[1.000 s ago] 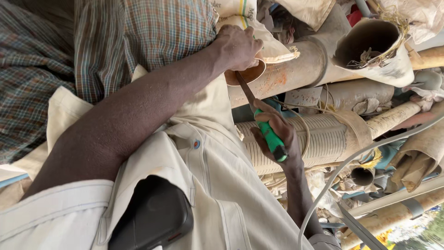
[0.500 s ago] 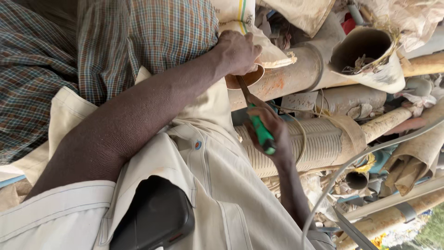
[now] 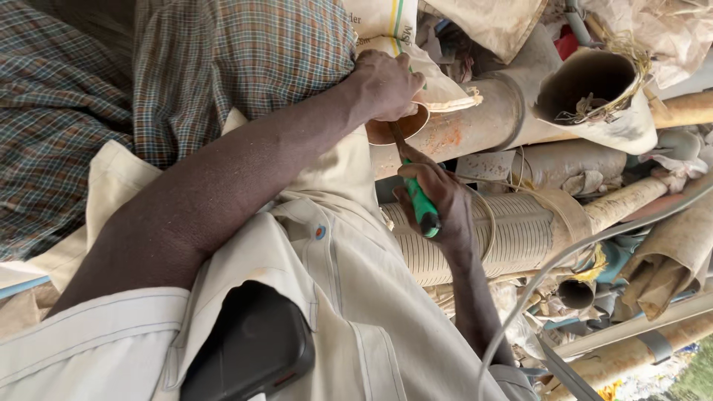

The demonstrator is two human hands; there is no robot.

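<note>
My left hand (image 3: 386, 83) is clamped over the open end of a rusty brown pipe (image 3: 460, 134), beside a white sack (image 3: 438, 85). Its bare forearm runs down to the lower left. Just below, my right hand (image 3: 445, 212) is closed around a green-handled tool (image 3: 422, 206). The tool's thin metal shaft points up into the pipe's round mouth (image 3: 397, 128). Under that hand lies a pale ribbed, slotted pipe (image 3: 520, 238). How far the shaft's tip reaches inside the mouth is hidden.
More pipes are piled at the right: a wide open-ended one (image 3: 594, 93) stuffed with wire, and thin tan ones (image 3: 631, 197). A grey cable (image 3: 579, 256) curves across them. Checked cloth (image 3: 148, 74) fills the upper left. A dark phone (image 3: 245, 353) sits in my shirt pocket.
My right hand and the green tool have shifted slightly up and left, closer to the pipe's mouth. My left hand has kept its hold on the pipe end.
</note>
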